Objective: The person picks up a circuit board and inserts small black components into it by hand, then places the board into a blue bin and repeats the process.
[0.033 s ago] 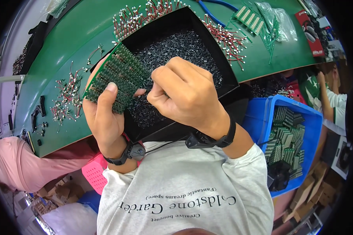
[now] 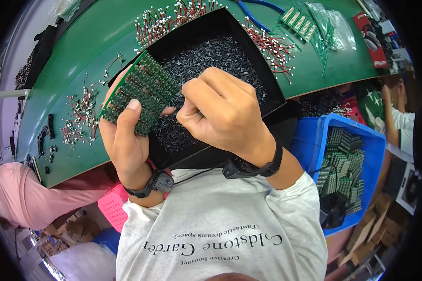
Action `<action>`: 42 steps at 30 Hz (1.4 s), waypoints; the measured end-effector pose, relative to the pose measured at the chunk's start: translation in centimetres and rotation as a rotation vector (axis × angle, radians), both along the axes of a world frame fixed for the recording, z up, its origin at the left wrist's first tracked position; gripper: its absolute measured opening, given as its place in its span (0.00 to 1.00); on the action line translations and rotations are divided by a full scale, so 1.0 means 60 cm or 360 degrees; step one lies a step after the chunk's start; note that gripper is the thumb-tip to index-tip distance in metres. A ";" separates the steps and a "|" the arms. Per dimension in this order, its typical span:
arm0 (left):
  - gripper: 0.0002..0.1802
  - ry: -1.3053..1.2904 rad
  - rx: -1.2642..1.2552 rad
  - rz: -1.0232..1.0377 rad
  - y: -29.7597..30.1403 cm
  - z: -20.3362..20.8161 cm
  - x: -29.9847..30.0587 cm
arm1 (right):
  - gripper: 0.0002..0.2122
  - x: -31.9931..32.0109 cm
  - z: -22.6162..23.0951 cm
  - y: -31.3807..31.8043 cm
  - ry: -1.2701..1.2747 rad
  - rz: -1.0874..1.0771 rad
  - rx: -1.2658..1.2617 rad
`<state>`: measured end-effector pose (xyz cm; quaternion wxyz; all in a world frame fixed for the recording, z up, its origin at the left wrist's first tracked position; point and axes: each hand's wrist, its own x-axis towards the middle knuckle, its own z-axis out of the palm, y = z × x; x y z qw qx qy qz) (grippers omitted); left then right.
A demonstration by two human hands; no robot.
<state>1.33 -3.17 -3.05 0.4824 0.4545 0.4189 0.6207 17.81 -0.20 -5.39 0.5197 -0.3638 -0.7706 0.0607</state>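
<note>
My left hand (image 2: pixel 126 131) is closed on a green circuit board panel (image 2: pixel 143 93) densely covered with small dark parts. It holds the panel tilted over the left side of a black tray (image 2: pixel 274 100), the thumb lying on the populated face. Close to the panel's right edge is my right hand (image 2: pixel 225 110), its fingers curled tightly into the palm. Its fingertips are hidden, so what they pinch, if anything, does not show. Beneath both hands, many tiny dark components (image 2: pixel 215 56) are heaped in the tray.
Red-wired pieces with white ends (image 2: pixel 271 49) lie behind and beside the tray, with more wired pieces (image 2: pixel 80 117) at the left. Blue-handled pliers (image 2: pixel 253 16) and a board panel (image 2: pixel 297 23) rest at the back. A blue bin (image 2: pixel 309 136) of boards stands at my right. Other people are at both sides.
</note>
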 end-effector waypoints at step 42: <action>0.33 -0.0101 -0.0059 0.0019 0.009 0.002 -0.003 | 0.10 -0.002 0.005 0.006 0.0022 0.0029 -0.0059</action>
